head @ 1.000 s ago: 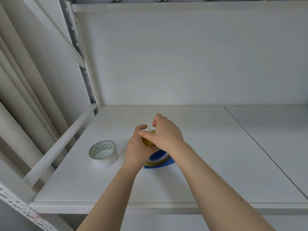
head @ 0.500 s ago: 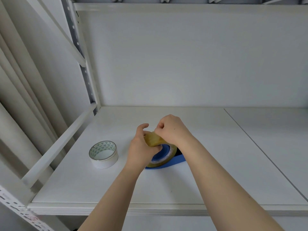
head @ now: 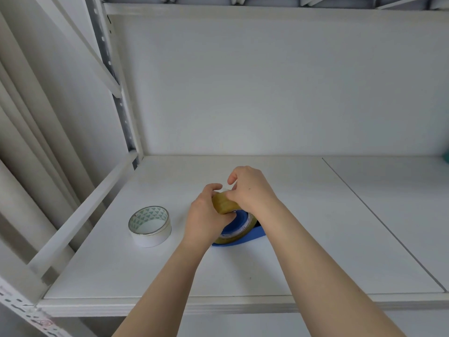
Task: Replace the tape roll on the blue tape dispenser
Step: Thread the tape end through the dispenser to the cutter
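Note:
A blue tape dispenser (head: 252, 235) lies on the white shelf (head: 315, 239), mostly hidden under my hands. A yellowish clear tape roll (head: 224, 204) sits on its blue hub. My left hand (head: 206, 215) grips the roll from the left, thumb into the hub. From above and the right, my right hand (head: 252, 188) pinches the top of the same roll. A white tape roll (head: 150, 226) with a green-patterned core lies flat on the shelf, to the left of my hands and apart from them.
The shelf has a white back wall (head: 267, 93) and a slanted white side rail (head: 80, 215) on the left. A seam (head: 379, 220) runs diagonally across the shelf on the right. A teal object (head: 446, 157) peeks in at the right edge.
The yellowish roll and dispenser have tilted and shifted right, so the blue hub and base show more. Both hands stayed on the roll, my right hand moving slightly right.

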